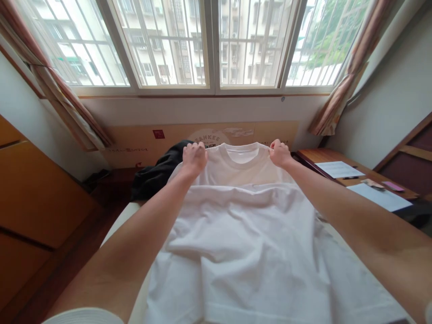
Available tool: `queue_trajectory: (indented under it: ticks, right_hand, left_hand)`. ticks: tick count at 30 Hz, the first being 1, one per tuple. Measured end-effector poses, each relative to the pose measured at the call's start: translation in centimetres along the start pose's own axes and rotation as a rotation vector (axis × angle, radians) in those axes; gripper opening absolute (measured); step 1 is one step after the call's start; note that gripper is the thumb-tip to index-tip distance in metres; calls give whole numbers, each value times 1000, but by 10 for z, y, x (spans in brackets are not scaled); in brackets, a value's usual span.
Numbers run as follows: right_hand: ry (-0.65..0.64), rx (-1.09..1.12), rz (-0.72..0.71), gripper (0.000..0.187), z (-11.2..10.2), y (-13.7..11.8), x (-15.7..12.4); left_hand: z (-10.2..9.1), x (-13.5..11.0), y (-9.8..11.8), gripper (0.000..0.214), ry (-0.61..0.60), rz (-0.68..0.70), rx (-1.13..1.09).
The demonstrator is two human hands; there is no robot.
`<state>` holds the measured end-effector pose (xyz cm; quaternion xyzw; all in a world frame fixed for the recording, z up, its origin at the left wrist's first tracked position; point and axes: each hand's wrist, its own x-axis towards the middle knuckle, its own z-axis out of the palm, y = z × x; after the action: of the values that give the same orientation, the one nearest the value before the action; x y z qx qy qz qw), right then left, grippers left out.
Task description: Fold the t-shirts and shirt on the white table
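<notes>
A white T-shirt (236, 234) lies spread on a bed (121, 220), its collar (242, 155) at the far end and its lower part running out of view toward the person. The left hand (195, 158) and right hand (280, 154) each pinch the shirt at a shoulder, just either side of the collar, the fingers (195, 146) curled and pressed together on the gathered fabric. Just beside the left hand, a crumpled black garment (158, 173) lies on the bed, and off to the right stands a wooden table (313, 157) bearing papers (337, 169).
</notes>
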<state>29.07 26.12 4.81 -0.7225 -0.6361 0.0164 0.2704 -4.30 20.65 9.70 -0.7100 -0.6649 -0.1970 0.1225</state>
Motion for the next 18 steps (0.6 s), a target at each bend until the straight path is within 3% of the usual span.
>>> queue_trajectory:
  ticks: [2,4,7,8,10,11,15,16,18]
  right_hand:
    - [-54,-88,-38,42,11,-7,1]
    - [-203,-118,-189,48,23,-12,-9]
    - [-429,-78,-455,50,43,-15,-36]
    - [-480,-69,-502,54,48,-15,-44]
    - [-545,-80,-522,70,58,-14,-55]
    - [-561,-94,-504,78,61,-14,-57]
    - [-612,-165,-399,96,68,-17,-54]
    - [-628,-180,-381,98,68,-18,-52]
    - [-655,-199,-361,103,69,-21,-48]
  left_hand:
    - [3,-16,15,33,13,91,28]
    - [0,-51,30,33,-57,270,-27]
    - [-11,-131,48,36,-283,641,-178]
    - [-14,-160,52,46,-355,775,-239]
    - [-15,-215,60,65,-419,1001,-338]
    - [-12,-238,64,63,-371,1086,-331]
    - [12,-295,82,40,-124,1181,-254]
    - [15,-302,87,37,-141,1196,-267]
    - [10,-315,97,39,-312,1191,-335]
